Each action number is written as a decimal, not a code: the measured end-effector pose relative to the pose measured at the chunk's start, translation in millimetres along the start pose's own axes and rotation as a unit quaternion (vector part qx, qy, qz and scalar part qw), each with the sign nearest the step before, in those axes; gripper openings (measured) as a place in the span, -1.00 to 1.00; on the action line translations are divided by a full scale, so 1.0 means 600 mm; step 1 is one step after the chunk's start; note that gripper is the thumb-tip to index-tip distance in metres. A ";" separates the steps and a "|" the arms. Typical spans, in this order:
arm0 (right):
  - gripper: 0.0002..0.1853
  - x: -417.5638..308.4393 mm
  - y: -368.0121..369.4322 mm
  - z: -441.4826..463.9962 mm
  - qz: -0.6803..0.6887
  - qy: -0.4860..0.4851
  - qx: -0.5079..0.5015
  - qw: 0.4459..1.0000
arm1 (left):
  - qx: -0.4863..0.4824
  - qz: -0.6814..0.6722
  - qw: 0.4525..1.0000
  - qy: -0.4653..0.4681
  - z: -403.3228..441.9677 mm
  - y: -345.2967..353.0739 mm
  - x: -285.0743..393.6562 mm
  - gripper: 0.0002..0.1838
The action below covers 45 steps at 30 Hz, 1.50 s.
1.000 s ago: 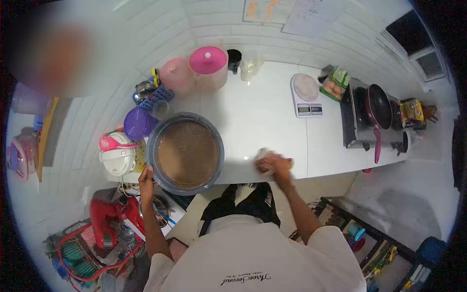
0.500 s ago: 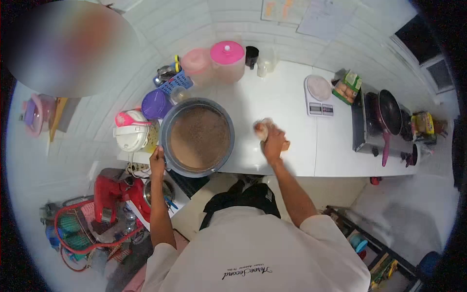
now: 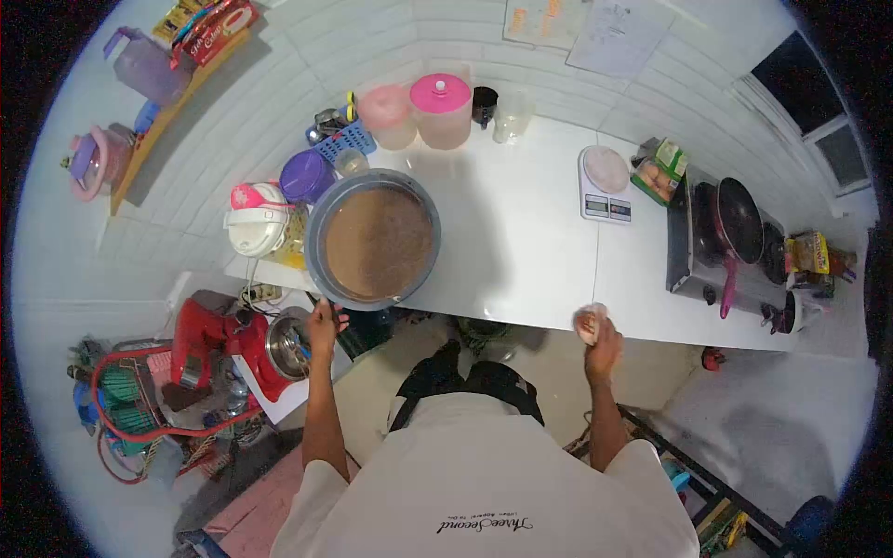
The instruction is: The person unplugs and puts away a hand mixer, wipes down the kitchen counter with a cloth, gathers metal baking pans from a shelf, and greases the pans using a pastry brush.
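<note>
while our right hand (image 3: 603,348) grips crumpled pale cloth (image 3: 585,322), our left hand (image 3: 324,327), grip unclear, is at a round grey plastic basin (image 3: 314,244).

looks like a kitchen, though hard to pin down as a home's or a small food business's. shows a stove (image 3: 686,265) with a frying pan (image 3: 739,219) on top, at the right of a long white bench (image 3: 549,242). has a digital kitchen scale (image 3: 595,206) and a green-labelled pack (image 3: 659,179), apparently of eggs, near the stove. adds lidded plastic containers (image 3: 444,127) beside the tiled wall (image 3: 549,84), a grey basin (image 3: 314,242) of something brown at the left, and a red stand mixer (image 3: 200,339) below. carries packets (image 3: 219,37) and a jug (image 3: 151,73) on a wooden shelf (image 3: 179,121).
</note>
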State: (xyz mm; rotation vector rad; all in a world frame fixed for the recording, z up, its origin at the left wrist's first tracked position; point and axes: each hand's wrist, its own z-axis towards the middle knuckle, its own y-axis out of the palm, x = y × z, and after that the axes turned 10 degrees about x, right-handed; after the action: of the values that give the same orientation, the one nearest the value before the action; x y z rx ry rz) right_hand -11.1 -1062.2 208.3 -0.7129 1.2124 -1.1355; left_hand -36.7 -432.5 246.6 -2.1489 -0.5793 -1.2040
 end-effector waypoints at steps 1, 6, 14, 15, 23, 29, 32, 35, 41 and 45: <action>-0.34 0.044 0.002 -0.018 -0.039 0.015 0.017 0.999 | -0.004 -0.006 1.000 0.001 -0.007 0.006 -0.007 -0.49; -0.39 0.212 -0.015 -0.044 0.223 0.233 -0.046 0.946 | -0.013 -0.014 1.000 0.014 -0.044 0.026 -0.017 -0.49; -0.38 0.154 0.035 -0.065 0.203 0.271 -0.199 0.920 | -0.207 0.077 0.973 0.070 -0.092 0.081 -0.065 -0.52; -0.43 0.104 0.034 -0.055 0.297 0.298 -0.208 0.883 | -0.236 0.100 0.965 0.063 -0.103 0.104 -0.057 -0.51; -0.37 -0.167 0.027 -0.008 0.452 0.118 -0.249 0.848 | -0.443 0.125 0.869 0.181 -0.271 0.333 0.082 -0.42; -0.34 -0.185 0.028 -0.001 0.405 0.121 -0.249 0.871 | -0.528 0.108 0.841 0.048 -0.331 0.440 0.102 -0.51; -0.33 -0.180 -0.026 0.006 0.340 0.147 -0.246 0.896 | -0.532 0.079 0.841 0.064 -0.316 0.482 0.048 -0.53; -0.34 -0.179 -0.097 0.016 0.414 0.166 -0.239 0.862 | -0.497 0.081 0.859 0.087 -0.329 0.517 0.031 -0.58; -0.34 -0.121 -0.044 -0.022 0.411 0.101 -0.101 0.900 | -0.528 0.109 0.842 -0.002 -0.368 0.552 0.056 -0.50; -0.38 -0.070 -0.051 0.007 0.405 0.189 -0.067 0.892 | -0.536 0.073 0.830 -0.138 -0.399 0.560 0.096 -0.41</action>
State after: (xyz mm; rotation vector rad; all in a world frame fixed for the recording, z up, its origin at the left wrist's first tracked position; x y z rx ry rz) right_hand -14.0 -1033.0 251.6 -0.0251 1.7075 -0.4876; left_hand 57.8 -835.4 297.0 -3.2505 0.2840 -1.2845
